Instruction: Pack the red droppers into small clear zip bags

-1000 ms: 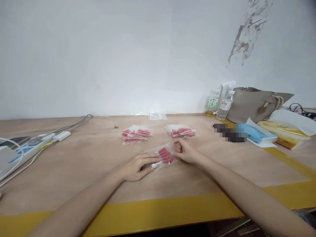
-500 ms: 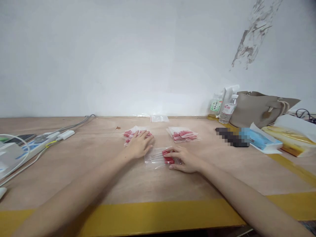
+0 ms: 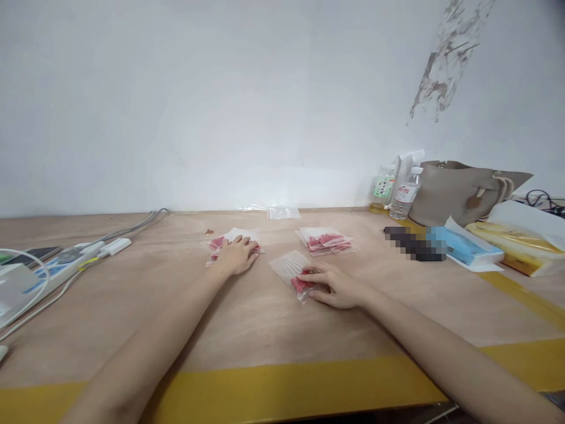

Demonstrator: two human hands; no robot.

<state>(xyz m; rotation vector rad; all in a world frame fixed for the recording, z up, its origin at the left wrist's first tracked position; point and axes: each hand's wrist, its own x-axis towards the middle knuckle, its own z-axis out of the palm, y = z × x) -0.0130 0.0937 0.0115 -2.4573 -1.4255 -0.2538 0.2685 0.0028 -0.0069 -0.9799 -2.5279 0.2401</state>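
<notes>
While the right hand (image 3: 334,285) is curving parted fingers over red pieces (image 3: 299,286) in a bag (image 3: 286,265), grip unclear, the bag is slanting lengthwise far-left along the bench (image 3: 247,330). Farther off, the left hand (image 3: 239,256) is resting, fingers spread, on the left pile (image 3: 216,242).

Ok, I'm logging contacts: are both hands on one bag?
No, the left hand is on the left pile, right hand on the nearest bag.

At the left, a long white-and-blue plastic power strip (image 3: 52,272) is laid near a thin grey cable (image 3: 136,225). At the right, a clear plastic bottle with a red-and-white label (image 3: 405,193) is stood beside a grey-beige handbag (image 3: 450,191), before which a soft blue pack (image 3: 474,248) is placed.
</notes>
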